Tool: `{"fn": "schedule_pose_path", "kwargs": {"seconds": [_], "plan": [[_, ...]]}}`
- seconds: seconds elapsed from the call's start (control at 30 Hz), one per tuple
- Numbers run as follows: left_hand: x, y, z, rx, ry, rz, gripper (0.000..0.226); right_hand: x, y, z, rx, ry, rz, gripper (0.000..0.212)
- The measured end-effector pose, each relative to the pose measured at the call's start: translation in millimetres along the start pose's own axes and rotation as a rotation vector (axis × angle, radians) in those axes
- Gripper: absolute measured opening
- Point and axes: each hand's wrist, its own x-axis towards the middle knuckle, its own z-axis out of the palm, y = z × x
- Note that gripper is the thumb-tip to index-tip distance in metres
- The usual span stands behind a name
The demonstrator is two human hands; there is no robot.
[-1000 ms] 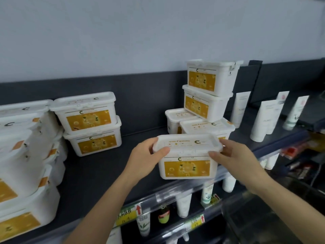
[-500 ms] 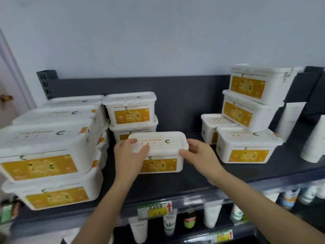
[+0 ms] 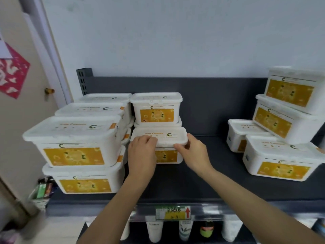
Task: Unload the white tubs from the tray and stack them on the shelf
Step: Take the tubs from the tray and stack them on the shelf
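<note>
gripping a white tub at both ends, the left hand curls its fingers over the lid's left edge. the right hand pinches the right rim, thumb in front and fingers wrapped round the corner. the tub sits low on the dark grey shelf, its base about level with the shelf surface, though i cannot tell whether it fully rests there. it is just in front of a two-high stack of the same tubs, whose lower tub is mostly hidden behind it. just to the left stands a front stack of two tubs, yellow labels facing out, with more tubs ranked behind it toward the back panel. well apart on the right of the shelf is another group: two tubs on the shelf surface and two more piled above them, tilted and offset. a price tag with a red arrow is clipped to the shelf's front rail. below it, white tubes and a small dark bottle stand on a lower level. at far left is a pale door with a brass knob and a red paper cutting.
</note>
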Motion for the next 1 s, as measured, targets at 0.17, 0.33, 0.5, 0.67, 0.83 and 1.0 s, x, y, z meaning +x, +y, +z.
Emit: {"fn": "schedule_pose_path", "kwargs": {"seconds": [0.17,0.33,0.5,0.67,0.83,1.0], "plan": [[-0.2,5.8,5.8,0.008,-0.018,0.116,0.035,-0.5,1.7,3.7,0.001,0.003,0.001,0.036],[2.6,21.0,12.0,-0.137,0.017,0.174,0.026,-13.0,7.0,-17.8,0.001,0.002,0.032,0.047],[17.8,67.0,22.6,-0.351,0.035,0.277,0.023,-27.4,14.8,-71.8,-0.151,0.188,0.017,0.052],[35.8,139.1,31.2,-0.500,0.032,0.396,0.025,-40.0,17.8,-137.3,-0.226,0.350,-0.041,0.043],[61.2,196.8,30.6,-0.595,0.010,0.463,0.025,-42.2,23.7,-203.5,-0.256,0.567,-0.091,0.042],[77.7,238.2,31.4,-0.658,-0.071,0.445,0.026,-30.3,25.0,-262.8,-0.276,0.758,-0.134,0.058]]}}
